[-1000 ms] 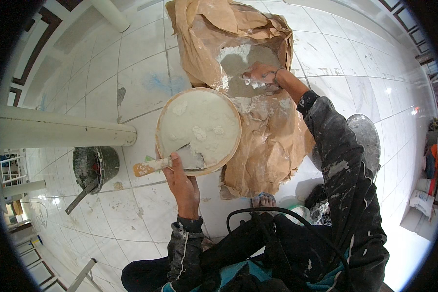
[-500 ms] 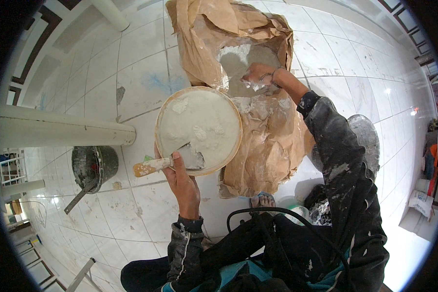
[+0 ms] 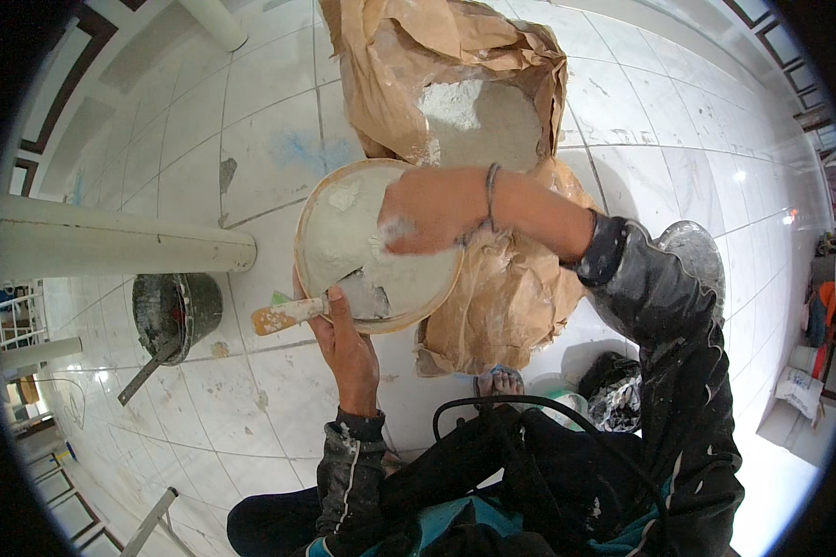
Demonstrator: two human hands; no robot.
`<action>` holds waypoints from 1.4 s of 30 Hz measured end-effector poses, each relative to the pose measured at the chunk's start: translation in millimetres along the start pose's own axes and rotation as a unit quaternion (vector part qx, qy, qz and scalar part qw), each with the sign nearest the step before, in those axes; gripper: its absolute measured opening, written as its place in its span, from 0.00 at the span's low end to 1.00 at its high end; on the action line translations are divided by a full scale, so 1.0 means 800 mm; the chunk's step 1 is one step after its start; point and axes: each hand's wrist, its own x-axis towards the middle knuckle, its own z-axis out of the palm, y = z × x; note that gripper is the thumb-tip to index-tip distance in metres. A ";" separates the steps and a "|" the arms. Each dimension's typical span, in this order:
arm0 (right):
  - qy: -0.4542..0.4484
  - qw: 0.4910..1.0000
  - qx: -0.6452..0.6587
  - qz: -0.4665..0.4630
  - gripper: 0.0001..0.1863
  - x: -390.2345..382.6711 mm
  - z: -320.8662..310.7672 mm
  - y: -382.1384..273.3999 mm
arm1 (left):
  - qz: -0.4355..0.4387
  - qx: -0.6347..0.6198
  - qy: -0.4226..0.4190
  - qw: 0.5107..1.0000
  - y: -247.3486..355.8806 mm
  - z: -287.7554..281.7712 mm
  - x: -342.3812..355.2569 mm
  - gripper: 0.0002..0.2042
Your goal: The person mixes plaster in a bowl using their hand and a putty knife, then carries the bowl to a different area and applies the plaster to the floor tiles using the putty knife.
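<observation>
Both hands are engaged at the round tub [image 3: 395, 325], which is held up in the middle of the scene, above the tiled floor [image 3: 218, 408]. Its near left side is gripped by the left hand [image 3: 351, 367], with the fingers partly hidden beneath and the thumb laid up against the putty knife [image 3: 293, 316]. That knife is rested across the near left rim: its wooden handle, spattered with white, is pointed out to the left, and its blade is partly sunk in the pale mix [image 3: 330, 246]. Lumps of white powder are seen on the surface of the mix.

Over the far right part of the tub, the right hand [image 3: 432, 209] is held with the fingers curled and turned down. White is seen at the fingertips, but they are blurred, and whether anything is gripped cannot be told. A dark bracelet [image 3: 492, 195] is worn at the right wrist.

Just beyond and to the right of the tub, a brown paper bag [image 3: 497, 316] is spread, torn open, with pale powder [image 3: 492, 121] exposed at its far end. To the left, a dark bucket [image 3: 204, 320] is placed near a white column [image 3: 130, 241]; a long flat tool [image 3: 139, 381] is leaned out of it. On the right, a round grey object [image 3: 701, 251] is partly covered by the sleeve.
</observation>
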 end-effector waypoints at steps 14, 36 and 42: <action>0.090 0.995 -0.037 -0.003 0.16 -0.029 -0.028 0.022 | 0.031 0.037 -0.030 0.998 0.003 0.000 0.001 0.30; 0.142 0.896 -0.184 0.377 0.12 -0.019 0.007 0.133 | -0.094 -0.064 0.018 0.993 0.039 -0.004 0.005 0.21; 0.203 0.920 -0.244 0.231 0.11 -0.017 0.034 0.154 | -0.005 -0.015 0.015 1.000 0.052 0.001 0.009 0.26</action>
